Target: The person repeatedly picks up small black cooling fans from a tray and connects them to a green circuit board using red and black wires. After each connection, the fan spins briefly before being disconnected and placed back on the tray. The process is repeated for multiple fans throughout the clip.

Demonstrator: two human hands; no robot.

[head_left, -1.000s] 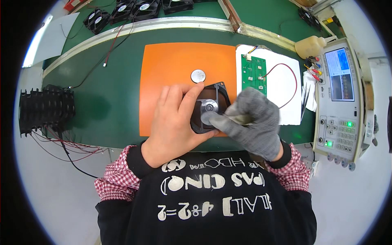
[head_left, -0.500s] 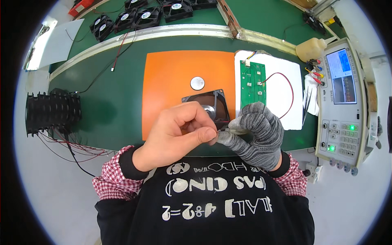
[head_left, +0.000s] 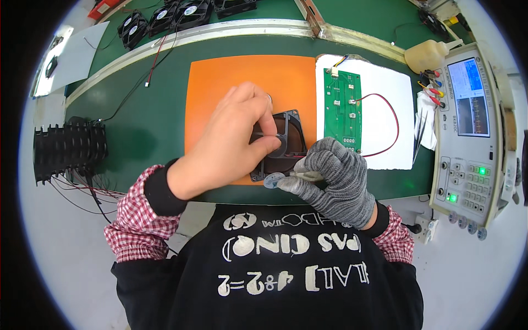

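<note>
A black square cooling fan (head_left: 297, 122) lies on an orange mat (head_left: 220, 71). My bare left hand (head_left: 234, 129) is over it, thumb and forefinger pinched at the fan's round grey hub (head_left: 283, 146). Anything between those fingertips is too small to make out. By the fan's near edge, my right hand (head_left: 338, 179), in a grey knit glove with the fingertips bare, grips a small round label (head_left: 273, 180) between thumb and forefinger. Beyond the left hand, a white disc on the mat is mostly covered, only its edge showing.
Right of the mat, a green circuit board (head_left: 344, 104) with a red lead lies on a white foam sheet (head_left: 385, 82). A bench instrument (head_left: 467, 143) stands farther right, tweezers (head_left: 422, 129) beside it. At left is a fan stack (head_left: 69, 146); more fans (head_left: 190, 14) line the back shelf.
My hands have parted. The left moved up and away onto the fan's hub, covering most of the white disc. The round label now shows in my right fingers, slightly left of before.
</note>
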